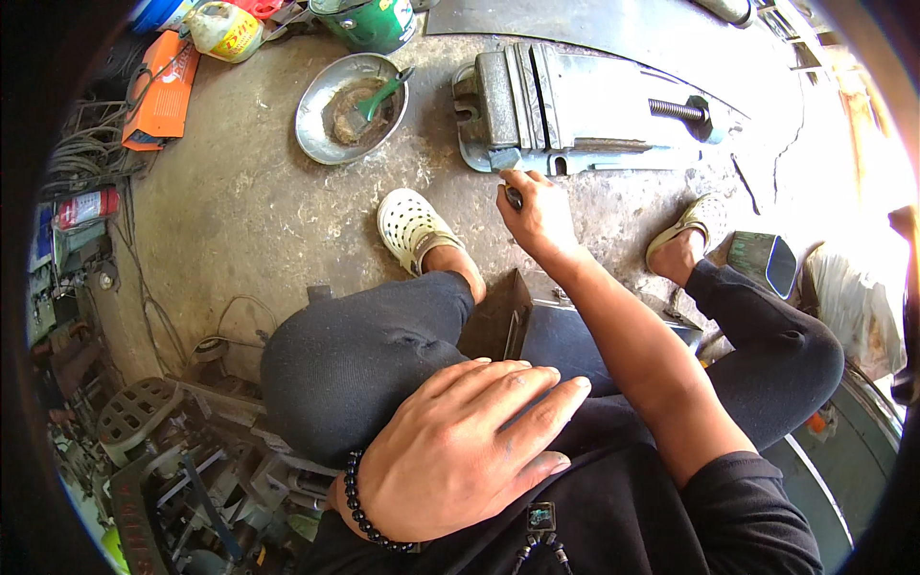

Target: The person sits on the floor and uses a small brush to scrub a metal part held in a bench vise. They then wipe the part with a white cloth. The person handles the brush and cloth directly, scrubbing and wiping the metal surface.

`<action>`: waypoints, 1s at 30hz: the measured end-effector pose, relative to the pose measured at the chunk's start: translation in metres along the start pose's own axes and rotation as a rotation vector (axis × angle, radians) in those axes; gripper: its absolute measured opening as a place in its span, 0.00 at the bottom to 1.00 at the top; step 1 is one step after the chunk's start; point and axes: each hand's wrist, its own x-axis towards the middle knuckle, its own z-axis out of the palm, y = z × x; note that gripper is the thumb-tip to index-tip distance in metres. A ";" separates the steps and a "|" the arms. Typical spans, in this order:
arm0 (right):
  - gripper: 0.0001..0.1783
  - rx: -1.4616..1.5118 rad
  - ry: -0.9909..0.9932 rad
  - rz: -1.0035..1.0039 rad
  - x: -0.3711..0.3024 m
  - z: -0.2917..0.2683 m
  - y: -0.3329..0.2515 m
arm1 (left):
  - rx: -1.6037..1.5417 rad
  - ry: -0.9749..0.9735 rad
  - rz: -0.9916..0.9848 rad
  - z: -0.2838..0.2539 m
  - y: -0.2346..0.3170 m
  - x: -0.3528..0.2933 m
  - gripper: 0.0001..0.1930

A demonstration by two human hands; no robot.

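My right hand (539, 217) is closed around the dark handle of what looks like a scraper (505, 159). Its flat grey end touches the lower near corner of a large grey machine vise (497, 101) lying on the floor. The vise's jaws stand slightly apart, and a threaded screw (676, 110) sticks out toward the right. My left hand (465, 446), with a black bead bracelet at the wrist, lies over my lap with its fingers stretched out and nothing in them. Left of the vise, a round metal pan (312, 123) holds a green-handled brush (385, 94) and some brownish liquid.
An orange machine box (161, 91), a plastic bottle (225, 34) and a green bucket (369, 24) stand at the far left. Metal parts and cables crowd the left side. A square metal tube (764, 262) lies beside my right foot. Metal sheet (613, 24) lies behind the vise.
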 end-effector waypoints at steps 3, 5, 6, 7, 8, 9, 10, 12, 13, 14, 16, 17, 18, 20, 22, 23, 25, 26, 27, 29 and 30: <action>0.13 0.008 0.038 -0.020 0.000 -0.009 -0.012 | 0.008 0.002 0.015 -0.001 -0.004 0.000 0.29; 0.13 0.018 0.047 -0.022 -0.008 -0.015 -0.020 | 0.004 -0.005 0.015 -0.001 -0.005 -0.001 0.29; 0.13 0.031 0.068 -0.052 -0.012 -0.017 -0.023 | 0.004 -0.001 0.018 -0.001 -0.005 -0.001 0.29; 0.15 0.021 0.043 -0.047 -0.016 -0.018 -0.026 | 0.004 0.001 0.017 -0.001 -0.005 -0.002 0.29; 0.14 0.022 0.018 -0.012 -0.020 -0.017 -0.027 | 0.004 -0.002 0.010 -0.001 -0.005 -0.002 0.29; 0.14 0.025 0.017 -0.006 -0.023 -0.016 -0.028 | 0.005 0.001 0.020 -0.001 -0.005 -0.003 0.29; 0.13 0.027 0.014 0.001 -0.025 -0.013 -0.027 | 0.003 -0.004 0.022 -0.002 -0.005 -0.003 0.29; 0.12 0.033 0.014 0.046 -0.025 -0.006 -0.023 | 0.003 -0.013 0.023 -0.002 -0.006 -0.004 0.29; 0.12 0.024 0.006 0.061 -0.022 -0.003 -0.019 | 0.004 -0.017 0.022 -0.002 -0.005 -0.004 0.29; 0.12 0.009 -0.015 0.095 -0.018 0.000 -0.016 | 0.007 -0.029 0.016 -0.003 -0.006 -0.005 0.29; 0.13 0.013 0.020 0.063 -0.006 0.005 -0.009 | 0.003 -0.028 0.012 -0.003 -0.006 -0.005 0.29; 0.12 0.018 0.032 0.049 0.002 0.006 -0.007 | 0.005 -0.035 0.006 -0.003 -0.006 -0.005 0.29; 0.12 0.010 0.026 0.072 0.009 0.005 -0.006 | 0.003 -0.027 0.008 -0.003 -0.006 -0.005 0.29; 0.13 0.008 0.044 0.080 0.021 0.000 -0.009 | 0.001 -0.030 -0.005 -0.003 -0.007 -0.004 0.30; 0.13 0.052 0.074 0.080 0.026 -0.010 -0.017 | 0.007 -0.024 0.009 -0.003 -0.007 -0.005 0.30; 0.12 0.042 0.086 0.052 0.025 -0.016 -0.022 | 0.003 -0.025 0.002 -0.003 -0.007 -0.005 0.30; 0.12 0.040 0.079 0.056 0.015 -0.027 -0.031 | 0.008 -0.011 0.012 -0.003 -0.007 -0.006 0.30; 0.12 0.047 0.104 0.013 0.008 -0.031 -0.034 | 0.005 -0.014 0.008 -0.003 -0.007 -0.006 0.30; 0.12 0.059 0.087 0.016 0.000 -0.033 -0.036 | 0.000 -0.010 0.012 -0.003 -0.007 -0.007 0.30; 0.12 0.033 0.021 0.065 -0.014 -0.031 -0.038 | -0.018 -0.017 0.007 -0.003 -0.007 -0.007 0.30; 0.12 0.024 -0.003 0.077 -0.019 -0.028 -0.036 | -0.016 -0.011 0.021 -0.003 -0.008 -0.008 0.30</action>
